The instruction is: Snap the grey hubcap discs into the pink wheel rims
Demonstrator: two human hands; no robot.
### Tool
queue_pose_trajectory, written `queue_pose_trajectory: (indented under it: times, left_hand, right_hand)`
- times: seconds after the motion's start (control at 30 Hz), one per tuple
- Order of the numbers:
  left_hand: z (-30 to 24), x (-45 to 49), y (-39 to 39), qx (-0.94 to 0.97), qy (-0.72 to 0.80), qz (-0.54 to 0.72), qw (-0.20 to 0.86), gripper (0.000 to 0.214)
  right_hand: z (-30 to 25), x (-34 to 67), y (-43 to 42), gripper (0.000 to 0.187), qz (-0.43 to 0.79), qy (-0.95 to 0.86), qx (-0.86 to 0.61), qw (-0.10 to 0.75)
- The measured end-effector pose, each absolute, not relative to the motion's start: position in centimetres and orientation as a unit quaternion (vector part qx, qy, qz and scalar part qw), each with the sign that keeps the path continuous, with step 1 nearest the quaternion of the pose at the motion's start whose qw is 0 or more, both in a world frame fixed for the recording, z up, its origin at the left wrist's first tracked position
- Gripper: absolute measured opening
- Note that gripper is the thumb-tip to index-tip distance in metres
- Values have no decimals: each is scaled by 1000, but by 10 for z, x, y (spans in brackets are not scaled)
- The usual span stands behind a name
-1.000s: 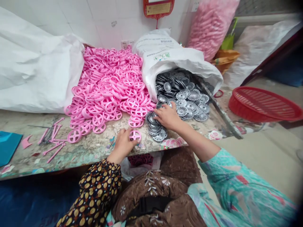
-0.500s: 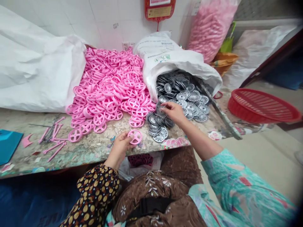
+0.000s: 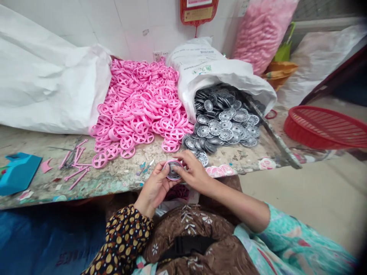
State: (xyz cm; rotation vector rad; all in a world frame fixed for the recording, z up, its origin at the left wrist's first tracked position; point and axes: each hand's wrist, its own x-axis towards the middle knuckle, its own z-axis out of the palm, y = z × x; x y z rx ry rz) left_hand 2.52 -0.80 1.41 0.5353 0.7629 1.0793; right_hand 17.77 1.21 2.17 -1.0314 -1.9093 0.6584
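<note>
My left hand (image 3: 157,186) grips a pink plastic wheel rim by its left side, near the table's front edge. A grey disc (image 3: 173,170) sits inside that rim, with only a thin pink edge showing round it. My right hand (image 3: 192,170) is closed on the right side of the disc and rim, its thumb and fingers pressing there. Behind my hands spreads a large heap of pink spoked wheels (image 3: 143,103). To its right, grey discs (image 3: 226,128) spill from the mouth of a white sack (image 3: 200,63).
A long flat bar (image 3: 275,137) slants out of the sack over the table edge. At the right stands a red basket (image 3: 321,128). Pink sticks (image 3: 78,173) and a blue box (image 3: 21,173) lie at the left, below a big white sack (image 3: 48,88).
My right hand has come from the grey pile towards me, bringing a grey disc to the pink wheel in my left hand. The view has shifted slightly.
</note>
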Motion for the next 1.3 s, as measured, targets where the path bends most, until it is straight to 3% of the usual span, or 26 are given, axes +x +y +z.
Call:
queue_pose_trajectory:
  times: [0.07,0.17,0.4,0.53,0.67,0.8,0.87,1.0,1.17,1.3]
  left_hand:
    - [16,24,-12,261,361,494,746,25]
    - [15,24,-16,300,409,482,714,28]
    - [10,22,-17,376,478,451,653,34]
    - [0,7,-22,420,490,377,664,40]
    - [-15,-10,-34,540,556,300,556,32]
    - [-14,-19,-43,664,612,206,376,45]
    - [-10,-20,-43,679,620,191,344,48]
    - [-5,-16,-32,598,624,262,428,39]
    - [-3,-10,-8,304,587,451,600,46]
    - [-6,-8,9,274,579,503,581,38]
  right_hand:
    - [29,182,14,30,312,-773,-401,380]
    - [33,181,11,19,373,-765,-408,330]
    - [2,164,2,16,511,-601,-440,429]
    - [-12,165,-4,19,562,-587,-440,382]
    - [-10,173,-9,20,397,-750,-450,279]
    - [2,174,16,22,126,-849,-477,191]
    - [6,168,38,23,25,-863,-481,153]
    - [5,150,73,24,-58,-872,-472,115]
    - [-1,142,57,20,-67,-913,-378,135]
    - [-1,163,25,17,-55,-913,-368,168]
